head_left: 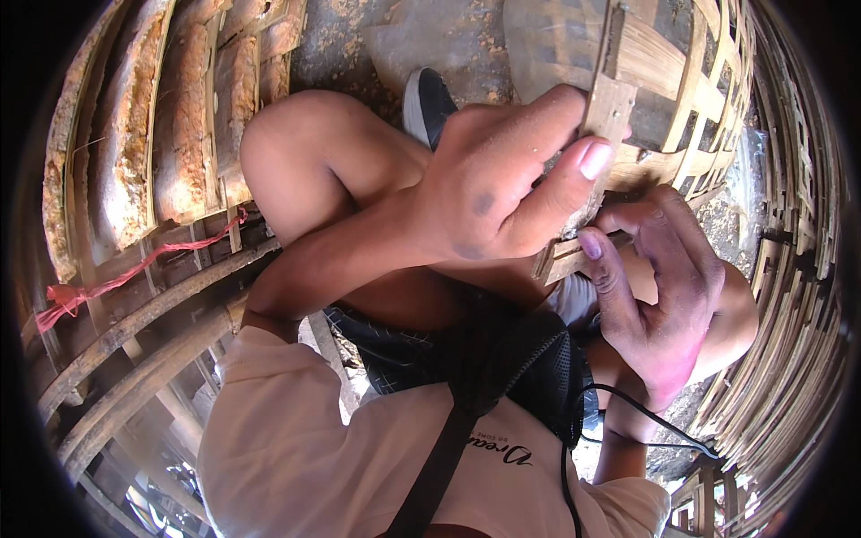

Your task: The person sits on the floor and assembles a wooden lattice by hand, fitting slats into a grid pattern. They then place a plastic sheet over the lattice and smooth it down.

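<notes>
A narrow, flat strip of bamboo or wood (610, 106) slants up and away in front of my body. My left hand (493, 184) grips it around the middle, thumb pressed along the near face. Close to its lower end, my right hand (668, 282) pinches with thumb and bent forefinger; a short wooden end (561, 260) sticks out beside that thumb. Whether this end belongs to the same strip I cannot tell. Behind the strip's upper part stands a woven bamboo basket (686, 94) with open slats. The fingertips of my left hand are mostly hidden behind the strip.
Bundled thin bamboo strips (762, 350) lie along the right. On the left are rough-faced slatted panels (184, 125), curved poles (152, 314) and a red plastic tie (148, 266). A dark shoe (433, 106) shows beyond my knee. A black pouch (547, 372) and cord hang at my front.
</notes>
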A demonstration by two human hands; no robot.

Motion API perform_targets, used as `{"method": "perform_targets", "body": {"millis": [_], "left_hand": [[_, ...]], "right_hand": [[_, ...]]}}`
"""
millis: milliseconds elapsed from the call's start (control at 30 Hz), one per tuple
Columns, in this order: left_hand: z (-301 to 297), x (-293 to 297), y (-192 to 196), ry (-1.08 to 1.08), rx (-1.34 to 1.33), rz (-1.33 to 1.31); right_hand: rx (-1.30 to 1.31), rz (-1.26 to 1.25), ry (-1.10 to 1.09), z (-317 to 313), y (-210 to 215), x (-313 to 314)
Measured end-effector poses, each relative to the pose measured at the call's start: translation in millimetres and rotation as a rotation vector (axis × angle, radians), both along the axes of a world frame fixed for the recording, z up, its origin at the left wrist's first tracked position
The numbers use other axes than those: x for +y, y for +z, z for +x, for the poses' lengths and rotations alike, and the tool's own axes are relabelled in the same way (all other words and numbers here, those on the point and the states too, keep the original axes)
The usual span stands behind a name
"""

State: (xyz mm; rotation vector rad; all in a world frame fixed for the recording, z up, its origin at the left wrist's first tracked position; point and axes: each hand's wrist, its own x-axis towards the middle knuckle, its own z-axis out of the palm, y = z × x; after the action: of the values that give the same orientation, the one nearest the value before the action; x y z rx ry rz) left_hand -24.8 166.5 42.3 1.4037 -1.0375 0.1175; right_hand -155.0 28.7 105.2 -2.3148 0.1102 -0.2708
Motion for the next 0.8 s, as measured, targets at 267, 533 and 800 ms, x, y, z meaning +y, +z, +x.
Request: {"method": "perform_targets", "body": {"millis": [267, 533, 800], "left_hand": [[0.9, 1.6, 1.8, -0.014, -0.035, 0.032], [1.1, 9.2, 8.0, -0.005, -0.004, 0.172], [1.5, 4.4, 4.4, -0.030, -0.063, 0.058]], "right_hand": [[-0.130, -0.103, 0.110, -1.8, 0.2, -6.7], [-0.150, -0.328, 0.089, -4.0, -11.3, -1.6], [-0.313, -0.368, -0.164, 8.8, -5.9, -34.3]]}}
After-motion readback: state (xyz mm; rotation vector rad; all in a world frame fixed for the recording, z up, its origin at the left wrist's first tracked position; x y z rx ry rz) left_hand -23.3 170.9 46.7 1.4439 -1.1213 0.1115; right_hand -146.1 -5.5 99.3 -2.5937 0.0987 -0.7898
